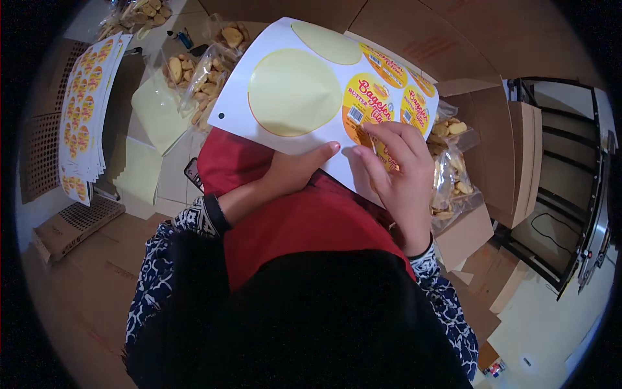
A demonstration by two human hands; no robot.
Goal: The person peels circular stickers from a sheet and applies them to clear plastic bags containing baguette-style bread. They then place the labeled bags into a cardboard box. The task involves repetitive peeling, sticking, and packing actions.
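Observation:
A white sheet of round stickers (pixel 236 107) lies tilted over my lap. On its left half, two pale yellow-green circles (pixel 295 91) show bare backing where stickers are gone. Yellow and orange round stickers (pixel 355 104) with red lettering fill its right part. My left hand (pixel 295 170) grips the sheet's near edge, thumb on top and fingers hidden beneath. Over the near sticker, my right hand (pixel 405 165) has its thumb and forefinger tips apart at the sticker's left edge. Whether they have lifted that edge, I cannot tell.
Clear bags of sliced dry bread (pixel 207 81) stand beyond the sheet at left, with more bags (pixel 453 175) at right. A stack of sticker sheets (pixel 91 110) leans at far left. Cardboard boxes (pixel 486 142) and a black metal rack (pixel 560 188) stand on the right. A phone (pixel 192 172) lies near my left arm.

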